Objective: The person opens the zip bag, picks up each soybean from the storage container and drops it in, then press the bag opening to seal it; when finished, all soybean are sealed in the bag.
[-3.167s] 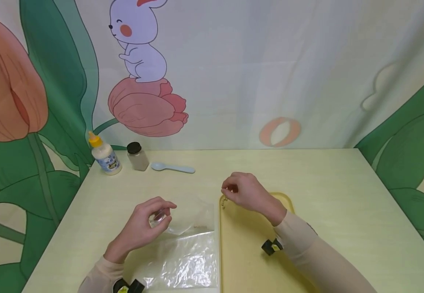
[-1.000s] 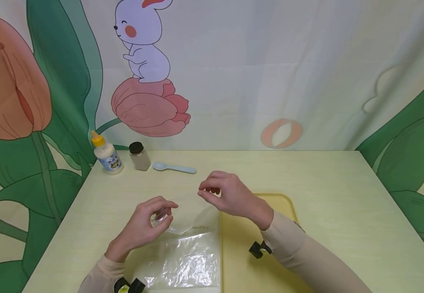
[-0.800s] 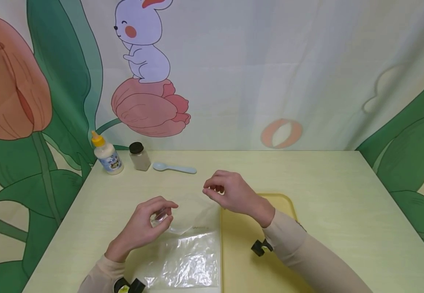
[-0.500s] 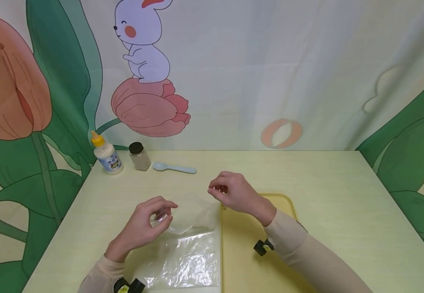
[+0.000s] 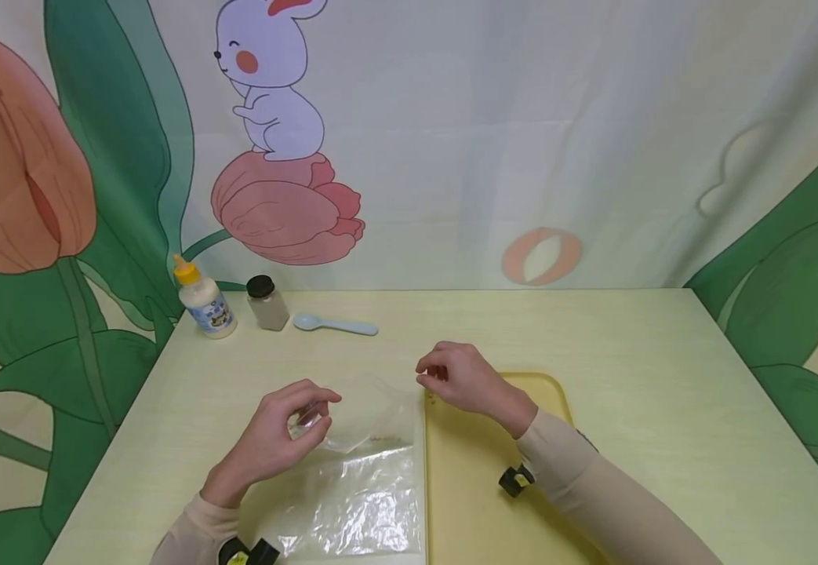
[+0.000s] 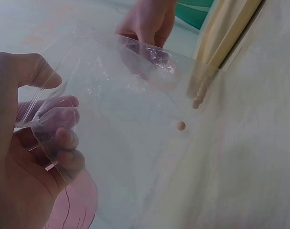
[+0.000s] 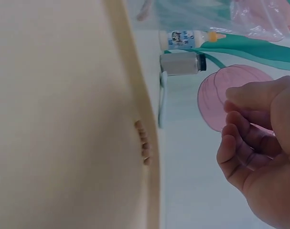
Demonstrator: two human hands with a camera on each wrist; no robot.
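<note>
My left hand (image 5: 285,431) holds up the edge of a clear plastic bag (image 6: 121,114), its fingers curled at the plastic with the thumb apart above them. Small brown beads (image 6: 181,126) show through the bag in the left wrist view, one apart from a short row. My right hand (image 5: 461,377) hovers over the far left corner of the yellow tray (image 5: 465,471), fingers loosely bent and a gap before the thumb. Nothing shows between those fingers in the right wrist view. A row of several brown beads (image 7: 144,143) lies along the tray's inner edge, below this hand.
Shiny clear plastic (image 5: 366,502) lies flat left of the tray. Toward the back left stand a yellow-capped bottle (image 5: 207,306) and a black-lidded jar (image 5: 267,304), with a pale blue spoon (image 5: 334,325) beside them. A printed curtain (image 5: 437,141) hangs behind the table.
My right hand moved left from the tray to over the bag, then back right and down to the tray's corner. My left hand has kept its place at the bag.
</note>
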